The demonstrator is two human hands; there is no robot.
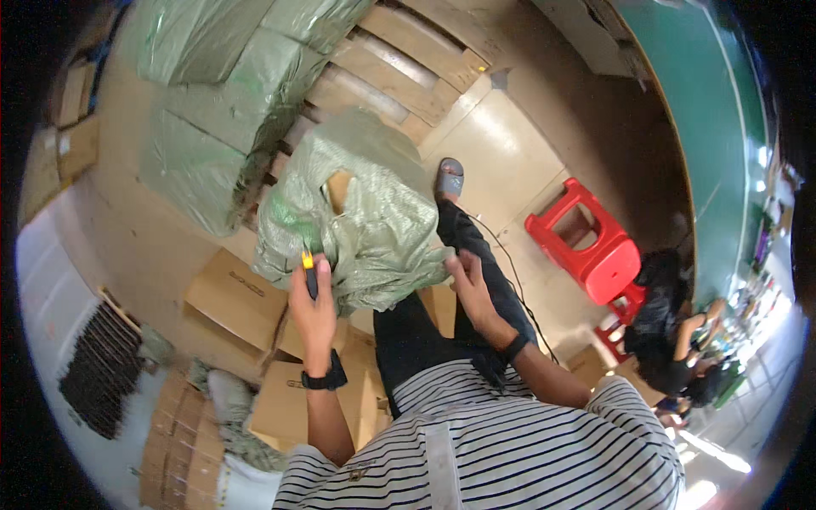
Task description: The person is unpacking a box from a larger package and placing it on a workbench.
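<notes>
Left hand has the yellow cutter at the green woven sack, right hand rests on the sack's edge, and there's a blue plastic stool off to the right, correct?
Not quite: the plastic stool is red, not blue, as the head view shows. The rest stands: left hand holds the yellow cutter at the green woven sack, right hand at its edge.

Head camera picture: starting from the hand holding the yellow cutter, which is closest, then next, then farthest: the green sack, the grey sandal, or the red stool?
From the left hand:
1. Green sack, touching it, just above.
2. Grey sandal, beyond the sack, up and right.
3. Red stool, far right on the floor.
</notes>
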